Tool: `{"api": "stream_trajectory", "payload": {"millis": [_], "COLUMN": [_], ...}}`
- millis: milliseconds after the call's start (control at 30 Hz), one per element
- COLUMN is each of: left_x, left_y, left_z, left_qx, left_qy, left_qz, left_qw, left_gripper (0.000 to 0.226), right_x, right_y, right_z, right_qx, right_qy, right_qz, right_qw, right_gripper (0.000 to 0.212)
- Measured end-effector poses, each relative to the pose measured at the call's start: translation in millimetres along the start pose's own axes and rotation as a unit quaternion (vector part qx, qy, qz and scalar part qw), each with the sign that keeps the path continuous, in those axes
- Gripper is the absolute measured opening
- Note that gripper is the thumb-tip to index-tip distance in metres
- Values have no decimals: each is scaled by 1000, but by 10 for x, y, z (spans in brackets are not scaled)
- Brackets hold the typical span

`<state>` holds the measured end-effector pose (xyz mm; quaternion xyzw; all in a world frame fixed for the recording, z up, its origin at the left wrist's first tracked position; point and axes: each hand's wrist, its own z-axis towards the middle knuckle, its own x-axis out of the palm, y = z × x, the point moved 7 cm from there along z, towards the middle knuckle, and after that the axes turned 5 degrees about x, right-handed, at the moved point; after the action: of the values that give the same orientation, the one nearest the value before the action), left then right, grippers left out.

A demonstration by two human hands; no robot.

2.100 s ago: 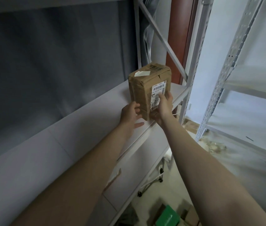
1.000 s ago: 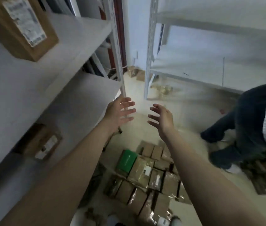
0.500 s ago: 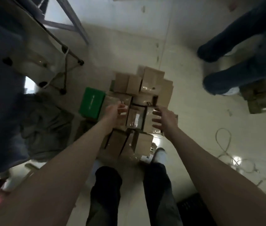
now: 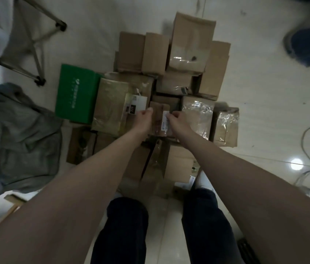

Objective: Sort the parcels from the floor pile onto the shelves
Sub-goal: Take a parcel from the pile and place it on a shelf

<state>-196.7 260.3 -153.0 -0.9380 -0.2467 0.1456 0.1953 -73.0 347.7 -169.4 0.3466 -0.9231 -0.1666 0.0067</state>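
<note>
Parcel [image 4: 157, 116] lies with its long axis pointing away from the person, its long sides clasped between left hand [image 4: 142, 120] and right hand [image 4: 178, 120], both equally near.

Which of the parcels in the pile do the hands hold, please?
The small brown parcel with a white label in the pile's middle: the left hand and right hand grip its sides.

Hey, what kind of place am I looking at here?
Likely a parcel storeroom or sorting room: cardboard parcels and a green box lie piled on the floor, and the left hand and right hand grip a small labelled parcel.
</note>
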Motion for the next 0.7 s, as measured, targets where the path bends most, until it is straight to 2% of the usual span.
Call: {"api": "stream_trajectory", "payload": {"millis": [33, 100, 167, 200, 300, 400, 467, 533, 600, 667, 700], "left_x": [27, 52, 70, 86, 143, 179, 210, 205, 48, -167, -251], "left_y": [34, 150, 259, 293, 130, -96, -281, -506, -813, -1117, -1266], "left_z": [54, 206, 269, 263, -11, -219, -403, -596, -771, -924, -1042], "left_qx": [3, 13, 14, 12, 23, 73, 101, 136, 170, 165, 147], "left_qy": [-8, -27, -36, -33, -22, -10, 8, 11, -42, -90, -89], "left_qz": [-1, -5, -24, -27, -48, -50, -48, -19, -13, -17, -8], "left_qw": [1000, 1000, 999, 999, 998, 996, 994, 991, 984, 982, 985], "left_gripper": [49, 65, 77, 73, 41, 42, 39, 34, 24, 22, 23], "right_x": [39, 117, 154, 142, 19, -137, -261, -381, -507, -572, -580], "right_y": [-21, -91, -168, -176, -151, -50, 84, 283, 491, 714, 829], "right_z": [86, 194, 226, 212, 108, -116, -306, -539, -750, -1008, -1155], "right_qx": [-5, -8, -11, -19, -55, -79, -90, -102, -113, -113, -111], "right_qy": [-1, 4, 3, -2, -29, -53, -80, -92, -91, -45, -11], "right_qz": [2, 0, 0, 8, 23, 40, 50, 69, 103, 158, 190], "right_qw": [1000, 1000, 1000, 1000, 998, 995, 992, 988, 984, 980, 975], "right_gripper": [24, 49, 63, 65, 83, 104, 103, 91, 71, 58, 56]}}
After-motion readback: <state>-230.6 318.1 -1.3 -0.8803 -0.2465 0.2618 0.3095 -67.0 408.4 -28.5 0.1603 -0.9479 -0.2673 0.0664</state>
